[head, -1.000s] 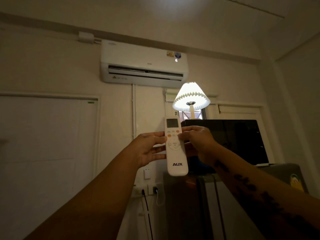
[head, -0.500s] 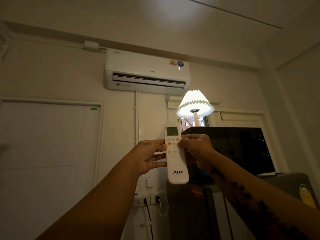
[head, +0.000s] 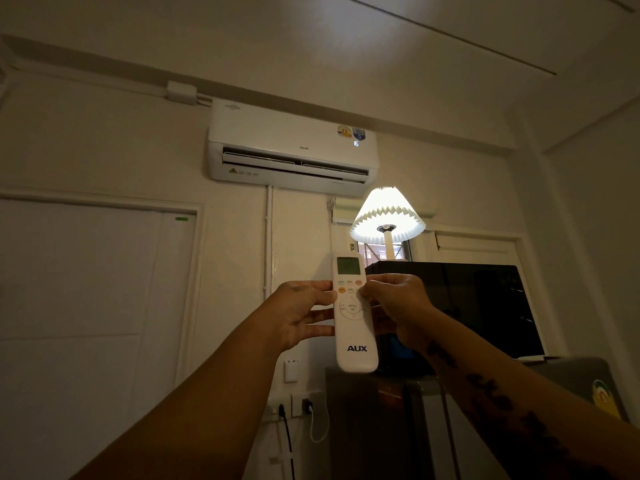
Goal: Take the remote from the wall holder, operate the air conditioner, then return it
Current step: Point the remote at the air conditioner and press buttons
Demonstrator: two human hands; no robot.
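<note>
I hold a white AUX remote (head: 355, 337) upright in front of me, its small screen at the top and its buttons facing me. My left hand (head: 301, 315) grips its left edge. My right hand (head: 398, 306) grips the right edge, thumb resting on the upper buttons. High on the wall ahead hangs the white air conditioner (head: 291, 133), its flap open and a small lit display showing at its right end. The wall holder is not something I can pick out.
A lit lamp (head: 386, 216) with a pleated shade stands on a dark microwave (head: 485, 306), which sits on a grey fridge (head: 433, 427). A white door (head: 86, 289) is at the left. Wall sockets (head: 298, 405) with plugged cables are below the remote.
The view has tilted upward, so the air conditioner and lamp sit lower in the frame. Both hands keep the same hold on the remote.
</note>
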